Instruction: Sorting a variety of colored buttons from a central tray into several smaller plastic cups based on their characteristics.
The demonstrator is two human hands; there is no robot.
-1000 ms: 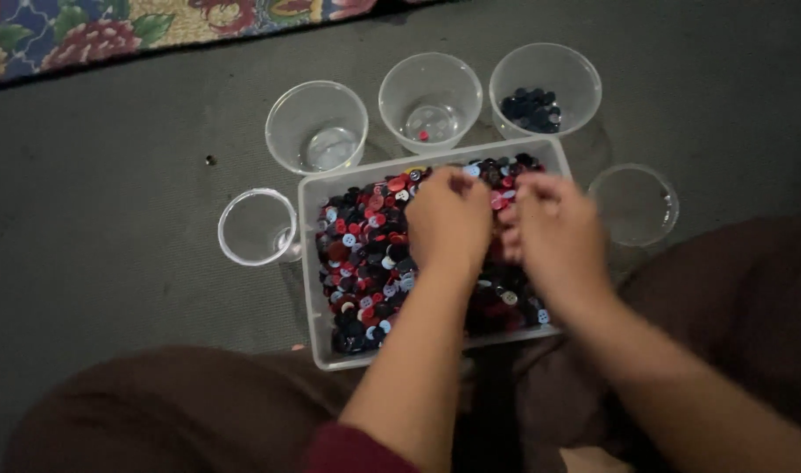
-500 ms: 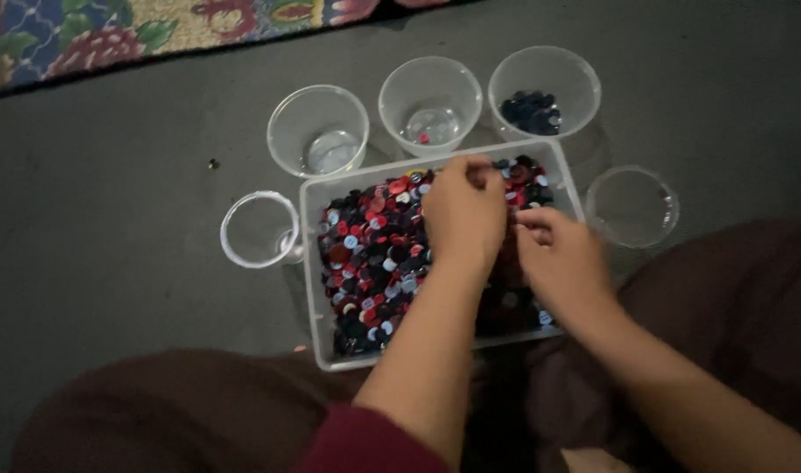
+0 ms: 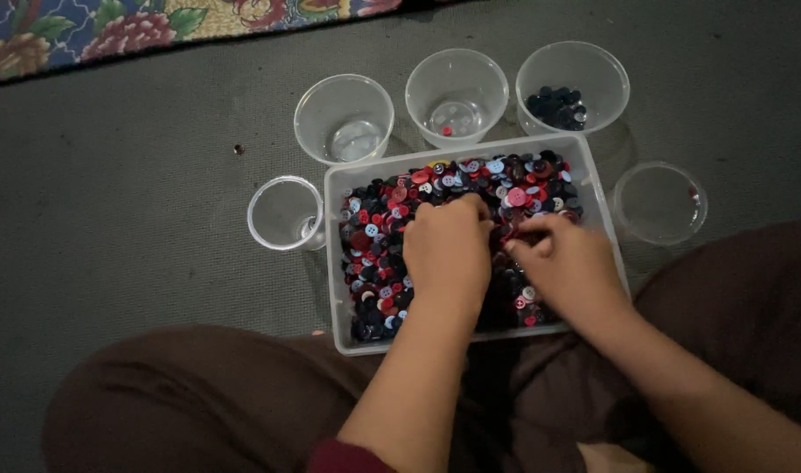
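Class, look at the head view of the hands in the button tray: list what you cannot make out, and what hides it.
- Fingertips of the left hand and right hand: curled into the buttons, so any pinched button is hidden.
- Buttons under both hands: covered.
- Tray near edge: partly hidden by the forearms.
- Dark buttons in the far right cup: too small to count.
- Rug: cut off by the top edge.
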